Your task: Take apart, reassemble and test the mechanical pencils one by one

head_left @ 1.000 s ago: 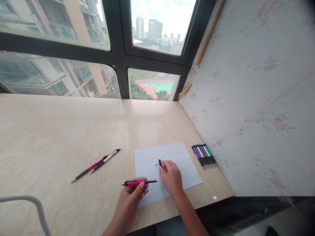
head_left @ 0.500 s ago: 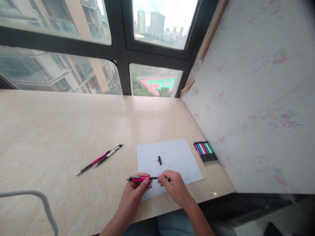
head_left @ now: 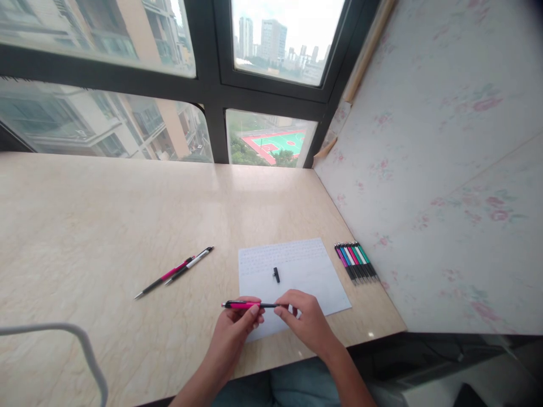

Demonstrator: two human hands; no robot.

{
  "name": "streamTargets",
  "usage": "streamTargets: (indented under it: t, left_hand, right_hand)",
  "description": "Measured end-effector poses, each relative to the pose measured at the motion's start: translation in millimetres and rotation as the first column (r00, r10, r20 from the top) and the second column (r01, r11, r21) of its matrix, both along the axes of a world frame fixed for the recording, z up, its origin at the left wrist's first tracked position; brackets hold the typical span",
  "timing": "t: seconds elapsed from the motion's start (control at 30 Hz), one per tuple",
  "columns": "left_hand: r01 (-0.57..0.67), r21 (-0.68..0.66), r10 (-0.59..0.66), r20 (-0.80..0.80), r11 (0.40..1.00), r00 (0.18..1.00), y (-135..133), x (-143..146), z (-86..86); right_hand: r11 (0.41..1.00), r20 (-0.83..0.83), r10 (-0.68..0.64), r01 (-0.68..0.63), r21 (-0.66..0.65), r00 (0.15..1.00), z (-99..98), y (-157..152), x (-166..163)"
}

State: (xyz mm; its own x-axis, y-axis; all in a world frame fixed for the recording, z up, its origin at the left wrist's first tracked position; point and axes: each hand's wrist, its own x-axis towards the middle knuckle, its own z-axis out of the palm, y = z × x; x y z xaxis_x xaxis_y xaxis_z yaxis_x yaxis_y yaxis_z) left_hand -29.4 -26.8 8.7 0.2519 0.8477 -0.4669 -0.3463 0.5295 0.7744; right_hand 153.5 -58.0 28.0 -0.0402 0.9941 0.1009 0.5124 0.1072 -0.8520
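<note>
Held level above the sheet's lower left part is a pink retractable pen (head_left: 241, 304) with a black clip end. My left hand (head_left: 237, 323) is closed around its pink barrel, thumb on the near side. A thin dark rod that looks like the pen's refill (head_left: 268, 306) sticks out of the barrel to the right. At the rod's right end, my right hand (head_left: 303, 316) pinches it between thumb and fingers; the very tip is hidden. Beyond the hands, a short black piece (head_left: 276, 275), perhaps the pen's grip, lies on the white paper (head_left: 305, 282), which has rows of writing along its top.
To the left lie a pink-and-black pen (head_left: 163, 278) and a white-and-black pen (head_left: 189, 265), touching. Several coloured pens (head_left: 355, 262) lie side by side near the papered wall (head_left: 445, 198). A grey cable (head_left: 87, 345) curves at lower left. Windows (head_left: 271, 135) stand behind the tabletop (head_left: 106, 215).
The view has shifted slightly. My right hand has drawn a little away from the left, and slightly more of the dark rod shows between them. The left hand keeps its grip.
</note>
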Motion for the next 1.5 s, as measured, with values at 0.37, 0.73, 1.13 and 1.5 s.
streamTargets:
  t: [0.37,0.73,1.13,1.5]
  left_hand:
    - [0.142,0.158,-0.139,-0.032,0.977,0.99,5.9,-9.4,-6.8]
    - [0.077,0.108,-0.075,-0.024,0.991,0.997,4.9,-6.4,-7.3]
    - [0.029,0.011,-0.029,0.052,1.0,0.998,0.6,-1.7,3.6]
    - [0.036,0.006,-0.036,0.066,0.999,0.997,-0.4,-1.8,-1.2]
  right_hand:
    - [1.0,0.02,0.019,-0.019,0.001,1.0,7.4,2.0,-8.0]
    - [0.998,-0.004,0.014,-0.015,-0.063,1.0,7.3,-2.3,-10.4]
    - [0.996,-0.067,-0.022,0.016,-0.089,0.998,6.4,-3.0,-8.6]
    - [0.997,-0.069,-0.038,0.033,-0.075,0.997,8.1,-2.5,-5.1]
